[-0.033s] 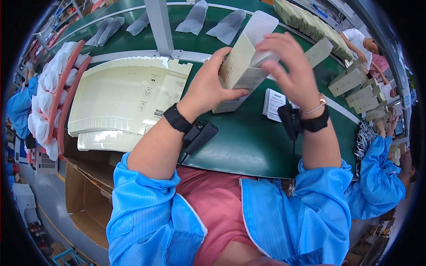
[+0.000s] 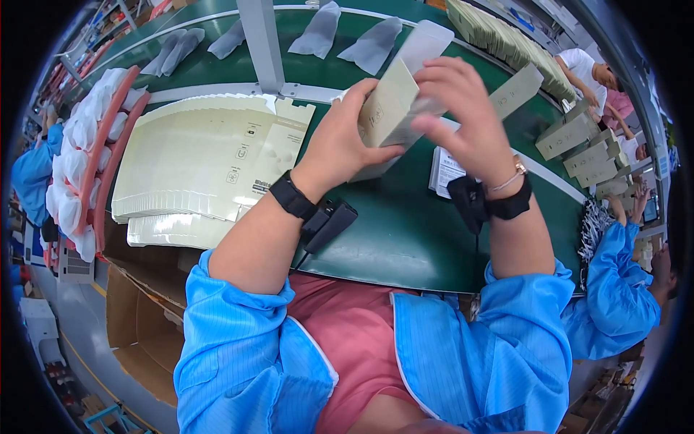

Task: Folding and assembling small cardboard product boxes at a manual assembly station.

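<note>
The box (image 2: pixel 390 105) is leaning in the upper middle of the frame, and we are grasping it with our left hand (image 2: pixel 345 141). Our blurred right hand (image 2: pixel 468 121) is curling beside its open flap; we cannot tell whether it is gripping anything. Leaflets (image 2: pixel 439 172) are lying right of centre.

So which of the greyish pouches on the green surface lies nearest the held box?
The rightmost pouch, just beside the box in the left hand; the other pouches lie farther left.
</note>
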A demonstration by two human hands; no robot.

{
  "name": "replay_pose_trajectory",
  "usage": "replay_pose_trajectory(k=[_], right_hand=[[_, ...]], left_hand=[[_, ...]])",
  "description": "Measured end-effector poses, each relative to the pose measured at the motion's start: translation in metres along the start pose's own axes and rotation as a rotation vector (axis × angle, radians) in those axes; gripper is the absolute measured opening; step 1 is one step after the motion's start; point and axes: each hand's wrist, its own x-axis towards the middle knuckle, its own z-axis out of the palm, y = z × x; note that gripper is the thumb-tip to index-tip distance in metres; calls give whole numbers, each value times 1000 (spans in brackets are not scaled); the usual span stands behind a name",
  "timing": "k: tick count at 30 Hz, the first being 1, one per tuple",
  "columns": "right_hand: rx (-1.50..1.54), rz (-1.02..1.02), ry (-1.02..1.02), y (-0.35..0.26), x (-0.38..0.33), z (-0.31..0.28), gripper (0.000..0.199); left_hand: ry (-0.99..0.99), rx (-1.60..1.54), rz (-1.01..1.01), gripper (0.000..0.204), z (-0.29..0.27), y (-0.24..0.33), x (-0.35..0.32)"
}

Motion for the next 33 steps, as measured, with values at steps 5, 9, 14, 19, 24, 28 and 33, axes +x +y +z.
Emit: replay_pose_trajectory(k=[5, 9, 14, 19, 24, 28, 33], right_hand=[[-34, 41, 87, 24, 5, 19, 15], [-339, 223, 257, 111, 2, 6, 15], [-416, 448, 207, 194, -53, 17, 20], [-437, 415, 475, 142, -47, 30, 43], [92, 318, 170, 57, -48, 64, 42], [348, 471, -139, 11, -41, 83, 42], [898, 768, -118, -15, -30, 103, 37]], left_hand=[[194, 279, 36, 78, -7, -7, 3], [261, 948, -169, 74, -28, -51, 2], [-201, 1059, -439, 60, -25, -59, 3], [-126, 1029, -382, 45, -34, -72, -3], [74, 1047, -209, 31, -26, -54, 1], [244, 917, -41, 21, -23, -42, 1], [270, 592, 99, 17, -16, -13, -1]])
